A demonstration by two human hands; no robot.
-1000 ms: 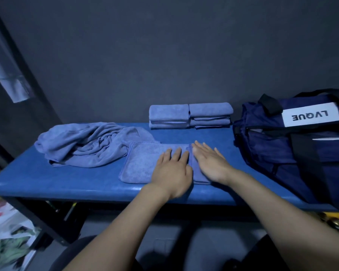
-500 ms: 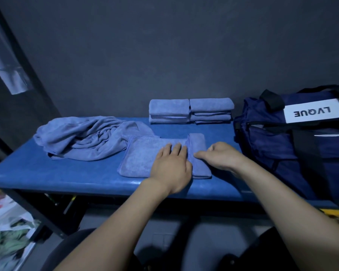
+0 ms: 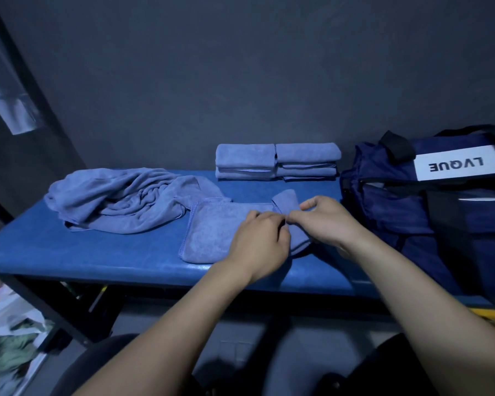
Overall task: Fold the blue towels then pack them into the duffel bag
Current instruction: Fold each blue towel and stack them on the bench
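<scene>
Folding towel (image 3: 220,227): both hands, left hand (image 3: 259,241) and right hand (image 3: 325,221), pinching its raised right flap; advise carrying edge squarely leftward, aligning hems before pressing flat.

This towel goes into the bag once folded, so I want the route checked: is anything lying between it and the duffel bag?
Nothing visible: bare bench top separates the half-folded towel, held by both hands, from the duffel bag to its right.
</scene>
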